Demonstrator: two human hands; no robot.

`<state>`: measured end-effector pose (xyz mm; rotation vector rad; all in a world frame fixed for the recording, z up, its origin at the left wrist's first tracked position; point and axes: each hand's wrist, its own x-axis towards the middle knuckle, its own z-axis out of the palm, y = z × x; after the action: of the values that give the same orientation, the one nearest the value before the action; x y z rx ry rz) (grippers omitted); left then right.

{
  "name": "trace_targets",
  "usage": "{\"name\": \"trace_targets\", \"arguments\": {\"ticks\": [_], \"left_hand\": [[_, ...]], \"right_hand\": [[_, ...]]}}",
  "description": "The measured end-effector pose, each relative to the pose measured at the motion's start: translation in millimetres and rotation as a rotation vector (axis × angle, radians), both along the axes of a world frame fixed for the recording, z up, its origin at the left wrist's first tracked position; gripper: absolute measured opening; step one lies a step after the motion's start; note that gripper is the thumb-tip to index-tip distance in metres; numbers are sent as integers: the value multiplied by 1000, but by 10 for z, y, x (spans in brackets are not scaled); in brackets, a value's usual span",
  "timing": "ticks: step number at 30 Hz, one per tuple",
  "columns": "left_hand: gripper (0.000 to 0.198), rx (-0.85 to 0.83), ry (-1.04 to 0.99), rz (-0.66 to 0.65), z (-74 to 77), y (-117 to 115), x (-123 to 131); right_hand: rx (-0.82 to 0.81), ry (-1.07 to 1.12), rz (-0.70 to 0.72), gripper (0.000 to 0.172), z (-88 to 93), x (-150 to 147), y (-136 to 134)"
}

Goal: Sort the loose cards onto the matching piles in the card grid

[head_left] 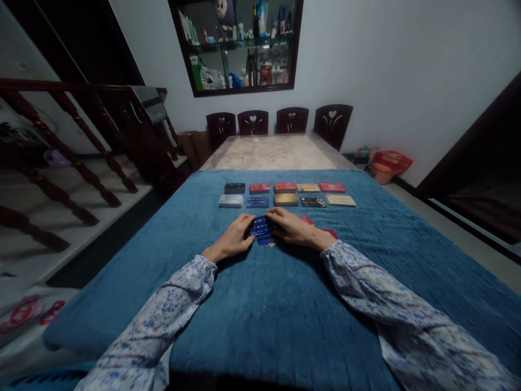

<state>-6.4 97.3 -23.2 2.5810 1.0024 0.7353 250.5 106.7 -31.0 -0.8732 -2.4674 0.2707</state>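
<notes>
Fingers are curling inward from both sides onto a small stack of blue cards [262,230], and I am seeing that stack lying flat on the blue cloth [264,304], just on the near side of the two rows of cards [287,194]. The left hand [233,239] is resting on the cloth at the stack's left, its fingers loosely bent with the tips touching the left edge of the top card. The right hand [296,228] is lying at the stack's right, fingers half bent and pressing on the right edge; neither hand is clenching into a fist, and I cannot tell whether either is lifting the cards off the cloth. A red card [307,220] is peeking out just beyond the right hand, between it and the rows, and another red one [330,233] is showing beside the right wrist. The rows themselves are sitting in two neat lines of five, apart from the hands. Beyond the rows, the bare marble tabletop [274,152] is running to four dark chairs [277,120].
</notes>
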Motion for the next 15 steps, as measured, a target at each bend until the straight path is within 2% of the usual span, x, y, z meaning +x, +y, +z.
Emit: {"name": "trace_targets", "arguments": {"ticks": [7, 15], "left_hand": [[59, -46, -10, -3, -14, 16, -17], [50, -37, 59, -19, 45, 78, -23]], "right_hand": [[2, 6, -5, 55, -28, 14, 31], [11, -114, -64, 45, 116, -14, -43]]}}
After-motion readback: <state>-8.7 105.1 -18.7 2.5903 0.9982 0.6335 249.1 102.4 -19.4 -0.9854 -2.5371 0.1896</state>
